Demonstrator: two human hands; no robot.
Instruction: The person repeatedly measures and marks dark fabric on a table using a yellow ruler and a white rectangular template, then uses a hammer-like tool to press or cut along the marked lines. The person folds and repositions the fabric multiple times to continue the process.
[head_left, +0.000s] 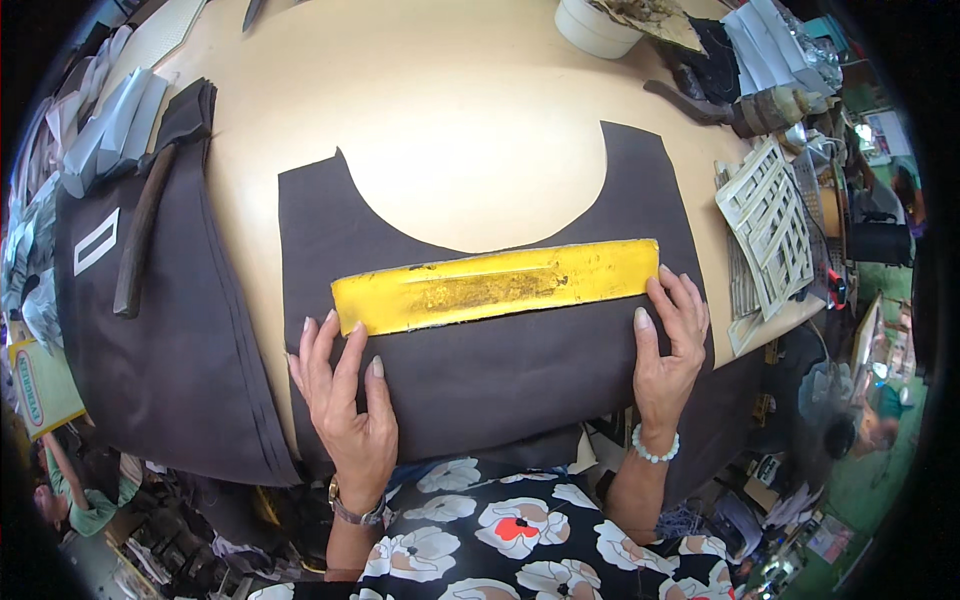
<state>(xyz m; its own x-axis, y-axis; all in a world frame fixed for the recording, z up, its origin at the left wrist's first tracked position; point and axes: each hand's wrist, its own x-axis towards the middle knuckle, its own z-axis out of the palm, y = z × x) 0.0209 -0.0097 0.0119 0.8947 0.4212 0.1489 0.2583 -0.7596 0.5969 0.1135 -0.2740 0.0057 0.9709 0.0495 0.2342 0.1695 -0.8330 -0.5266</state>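
A dark brown sheet (pixel 480 375), probably leather or a leather-like material, lies before me with a deep curved cut in its far edge. Across it rests a long yellow strip (pixel 495 285), worn and stained dark along its middle and slightly raised at the right end. My left hand (pixel 345 405) lies at the strip's left end, fingers spread, with a fingertip at its lower corner. At the opposite end, my right hand (pixel 670 350) has its fingers stretched out, the fingertips touching the strip's edge and the thumb on the dark sheet.
Stacked dark sheets (pixel 160 340) hang over the table's left side, with a hammer (pixel 150 220) and a small white frame (pixel 96 242) on top. Slotted white templates (pixel 765 225) lie at right. Behind them are a curved-handled tool (pixel 690 103) and a white tub (pixel 597 27). People sit farther off.
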